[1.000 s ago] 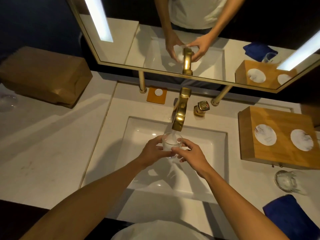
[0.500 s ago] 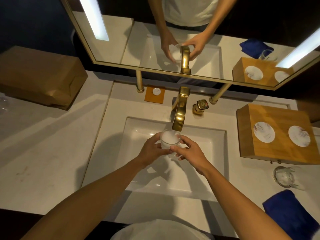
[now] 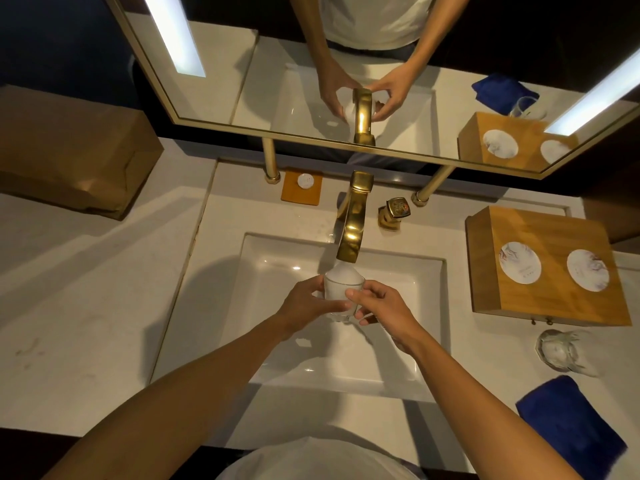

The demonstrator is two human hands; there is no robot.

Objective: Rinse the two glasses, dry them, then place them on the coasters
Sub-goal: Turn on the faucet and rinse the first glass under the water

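A clear glass (image 3: 341, 291) is upright under the spout of the gold faucet (image 3: 351, 233), full of white foaming water. My left hand (image 3: 304, 303) grips its left side and my right hand (image 3: 384, 308) grips its right side, over the white sink (image 3: 263, 271). A second glass (image 3: 557, 353) stands on the counter at the right, below the wooden box (image 3: 554, 303). Two round white coasters, one (image 3: 519, 267) and another (image 3: 587, 270), lie on top of the box. A folded blue towel (image 3: 571, 424) lies at the lower right.
A gold tap handle (image 3: 394, 213) stands right of the faucet. A small orange square pad (image 3: 301, 185) sits behind the sink. A brown paper-wrapped package (image 3: 69, 150) rests on the counter at the left. The mirror (image 3: 346, 64) runs along the back.
Water has filled the glass to the brim with foam. Both hands keep their hold under the spout, almost unmoved.
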